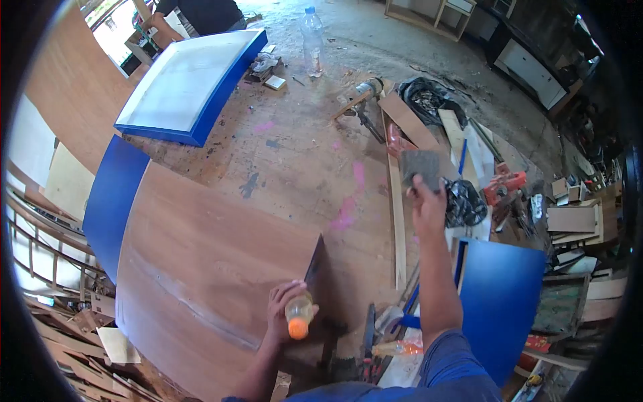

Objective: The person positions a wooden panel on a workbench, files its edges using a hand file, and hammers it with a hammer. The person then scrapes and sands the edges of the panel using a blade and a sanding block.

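My left hand (282, 307) is wrapped round a small clear bottle with an orange cap (298, 327), the cap facing me. The bottle is above the near right edge of a large brown wooden panel (201, 228), which has a pale curved streak across it. Further out on the right, my right hand (429, 199) grips a flat, dark grey square piece (420, 167) between thumb and fingers; its exact kind I cannot make out. Close beside that hand lies a crumpled black plastic bag (465, 203).
A blue-edged white panel (191, 80) lies at the far left of the worktable (295, 181). A clear plastic bottle (312, 40) stands behind. Wood strips (396, 228), an orange-red clamp-like tool (506, 187) and a blue panel (502, 288) crowd the right. Another person (207, 15) is at the back left.
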{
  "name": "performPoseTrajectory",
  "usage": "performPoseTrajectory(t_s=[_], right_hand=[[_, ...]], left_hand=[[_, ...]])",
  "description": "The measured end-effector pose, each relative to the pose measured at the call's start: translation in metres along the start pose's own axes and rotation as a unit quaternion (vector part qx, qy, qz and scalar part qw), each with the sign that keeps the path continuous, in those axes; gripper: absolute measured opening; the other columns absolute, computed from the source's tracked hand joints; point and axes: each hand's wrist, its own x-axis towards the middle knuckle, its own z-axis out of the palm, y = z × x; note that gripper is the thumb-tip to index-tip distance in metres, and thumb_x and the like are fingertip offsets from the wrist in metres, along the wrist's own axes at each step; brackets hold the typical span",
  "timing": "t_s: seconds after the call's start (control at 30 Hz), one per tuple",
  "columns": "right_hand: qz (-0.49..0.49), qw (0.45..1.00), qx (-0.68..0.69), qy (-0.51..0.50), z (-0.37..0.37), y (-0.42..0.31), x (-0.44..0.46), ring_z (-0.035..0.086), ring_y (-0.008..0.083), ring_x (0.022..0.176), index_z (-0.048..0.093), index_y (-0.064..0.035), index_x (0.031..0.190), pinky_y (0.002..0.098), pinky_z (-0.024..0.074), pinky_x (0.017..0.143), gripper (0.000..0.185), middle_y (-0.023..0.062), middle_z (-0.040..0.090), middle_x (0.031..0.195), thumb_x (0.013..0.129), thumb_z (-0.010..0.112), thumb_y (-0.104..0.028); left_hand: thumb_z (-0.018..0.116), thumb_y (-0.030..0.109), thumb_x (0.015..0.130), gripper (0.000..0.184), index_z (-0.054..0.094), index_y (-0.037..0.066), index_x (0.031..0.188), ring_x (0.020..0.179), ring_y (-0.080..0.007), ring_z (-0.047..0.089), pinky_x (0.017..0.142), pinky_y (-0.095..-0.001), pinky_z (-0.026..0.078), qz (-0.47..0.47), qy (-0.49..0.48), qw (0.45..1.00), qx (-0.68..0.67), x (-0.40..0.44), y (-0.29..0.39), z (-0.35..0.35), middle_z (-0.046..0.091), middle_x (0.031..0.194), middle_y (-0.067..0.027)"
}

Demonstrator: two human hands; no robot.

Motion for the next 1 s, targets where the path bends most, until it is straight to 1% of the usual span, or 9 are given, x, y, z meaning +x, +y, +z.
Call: performPoseTrajectory(t_s=[0.07, 0.17, 0.27, 0.3, 0.43, 0.63, 0.77, 0.87, 1.0], right_hand=[[0.050, 0.997, 0.059, -0.027, 0.003, -0.018, -0.069, 0.071, 0.0149, 0.091, 0.062, -0.0092, 0.133, 0.0313, 0.0584, 0.070, 0.040, 0.0030, 0.073, 0.109, 0.096, 0.074, -0.002], [0.078, 0.991, 0.084, -0.069, 0.015, -0.059, -0.172, 0.072, 0.0165, 0.091, 0.062, -0.0088, 0.132, 0.0330, 0.0595, 0.071, 0.037, 0.0032, 0.074, 0.107, 0.097, 0.073, -0.005], [0.107, 0.988, 0.086, -0.075, 0.008, -0.087, -0.256, 0.073, 0.0175, 0.090, 0.062, -0.0079, 0.130, 0.0344, 0.0599, 0.070, 0.033, 0.0038, 0.074, 0.106, 0.099, 0.072, -0.010], [0.118, 0.986, 0.090, -0.078, 0.002, -0.095, -0.281, 0.073, 0.0177, 0.090, 0.062, -0.0075, 0.129, 0.0350, 0.0601, 0.070, 0.031, 0.0041, 0.074, 0.107, 0.100, 0.072, -0.011], [0.109, 0.988, 0.046, -0.102, -0.033, -0.109, -0.364, 0.072, 0.0164, 0.088, 0.064, -0.0041, 0.130, 0.0340, 0.0606, 0.069, 0.031, 0.0057, 0.074, 0.108, 0.101, 0.071, -0.012], [0.049, 0.995, -0.005, -0.084, -0.083, -0.125, -0.485, 0.073, 0.0176, 0.091, 0.065, -0.0018, 0.132, 0.0331, 0.0581, 0.070, 0.034, 0.0056, 0.075, 0.112, 0.099, 0.072, -0.007], [0.054, 0.994, 0.034, -0.089, -0.116, -0.110, -0.571, 0.073, 0.0183, 0.091, 0.065, -0.0014, 0.132, 0.0331, 0.0587, 0.071, 0.035, 0.0071, 0.075, 0.114, 0.098, 0.072, -0.006], [0.090, 0.993, 0.015, -0.074, -0.123, -0.100, -0.635, 0.073, 0.0187, 0.090, 0.064, -0.0009, 0.132, 0.0335, 0.0590, 0.071, 0.035, 0.0077, 0.075, 0.113, 0.098, 0.072, -0.005], [0.133, 0.984, -0.010, -0.120, -0.122, -0.080, -0.701, 0.073, 0.0180, 0.089, 0.064, 0.0003, 0.130, 0.0344, 0.0601, 0.070, 0.033, 0.0091, 0.075, 0.109, 0.098, 0.071, -0.003]], left_hand=[[0.092, 0.021, 0.077, 0.051, 0.072, 0.008, 0.122, 0.117, -0.0330, 0.068, 0.102, -0.0440, 0.050, 0.021, 0.026, 0.999, -0.034, -0.004, 0.000, 0.001, 0.073, 0.120, -0.0122], [0.087, 0.018, 0.085, 0.038, 0.071, 0.005, 0.117, 0.110, -0.0259, 0.070, 0.094, -0.0403, 0.055, 0.006, 0.066, 0.991, -0.115, -0.027, -0.013, 0.009, 0.073, 0.115, -0.0112], [0.081, 0.016, 0.091, 0.026, 0.070, 0.003, 0.110, 0.100, -0.0175, 0.069, 0.084, -0.0360, 0.057, -0.167, -0.001, 0.939, -0.302, -0.060, 0.020, -0.014, 0.071, 0.110, -0.0093], [0.080, 0.018, 0.092, 0.035, 0.062, 0.002, 0.118, 0.092, -0.0143, 0.066, 0.080, -0.0329, 0.057, -0.213, -0.056, 0.894, -0.390, -0.076, 0.031, -0.022, 0.067, 0.106, -0.0059], [0.083, 0.015, 0.086, 0.068, 0.038, 0.006, 0.136, 0.098, -0.0145, 0.062, 0.086, -0.0318, 0.055, -0.143, -0.069, 0.908, -0.388, -0.143, 0.090, -0.061, 0.061, 0.109, -0.0051], [0.086, 0.012, 0.085, 0.065, 0.050, 0.004, 0.139, 0.119, -0.0160, 0.062, 0.097, -0.0349, 0.056, -0.121, -0.133, 0.938, -0.297, -0.257, 0.133, -0.129, 0.063, 0.123, -0.0082], [0.088, 0.006, 0.083, 0.061, 0.057, 0.000, 0.136, 0.115, -0.0139, 0.063, 0.101, -0.0317, 0.054, -0.188, -0.036, 0.916, -0.352, -0.335, 0.185, -0.188, 0.064, 0.125, -0.0071], [0.086, 0.002, 0.084, 0.065, 0.054, 0.002, 0.140, 0.114, -0.0142, 0.065, 0.099, -0.0329, 0.056, -0.105, 0.057, 0.937, -0.329, -0.396, 0.174, -0.211, 0.064, 0.127, -0.0080], [0.086, 0.003, 0.084, 0.071, 0.048, 0.001, 0.143, 0.115, -0.0177, 0.067, 0.103, -0.0346, 0.055, -0.114, 0.109, 0.921, -0.357, -0.458, 0.180, -0.254, 0.065, 0.130, -0.0103]])
